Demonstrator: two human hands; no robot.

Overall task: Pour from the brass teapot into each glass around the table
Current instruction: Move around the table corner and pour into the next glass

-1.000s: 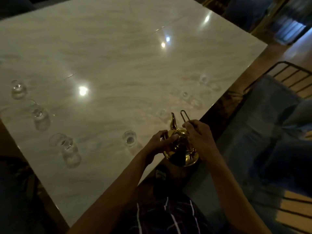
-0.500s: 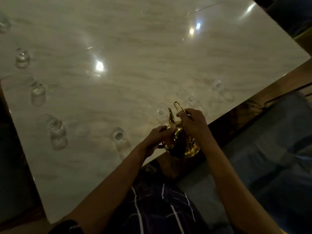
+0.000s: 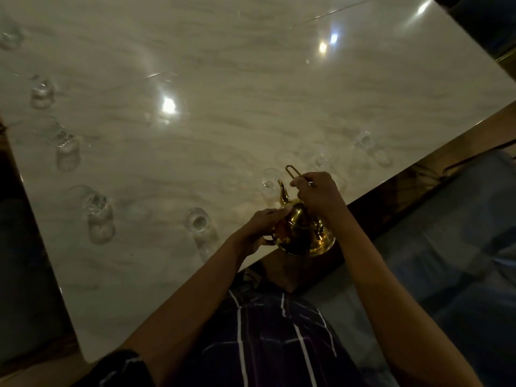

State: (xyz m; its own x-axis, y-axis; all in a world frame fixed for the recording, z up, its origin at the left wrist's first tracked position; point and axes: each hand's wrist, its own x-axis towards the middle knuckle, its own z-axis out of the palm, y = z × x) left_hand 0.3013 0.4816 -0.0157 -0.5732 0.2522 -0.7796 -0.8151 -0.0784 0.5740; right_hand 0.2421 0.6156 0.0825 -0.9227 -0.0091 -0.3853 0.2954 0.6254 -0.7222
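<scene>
Brass shows plainly even in this dim light: the brass teapot sits at the near edge of the marble table, its base seeming to hang partly past the rim, just in front of the person's chest. Its curved spout points up and away toward the closest glass, which stands just beyond it. The right hand is curled over the top of the pot with its fingers pinched on the thin wire handle, a grip that would let the pot swing forward to tip. The left hand is cupped against the pot's left side, fingertips pressed near the lid, probably to steady the body and keep the lid from sliding off during a pour. No stream is visible, so pouring looks not yet begun here.

Further out, glasses line two sides. Along the near right edge stand a second glass and a third glass; to the left of the pot stands a short glass, then a tall glass, another tall glass and a far glass along the left edge. Spacing them near the rim suits one per seat. Whether any holds liquid cannot be told. The person wears a dark striped shirt.

No brand, label or writing can be read anywhere
</scene>
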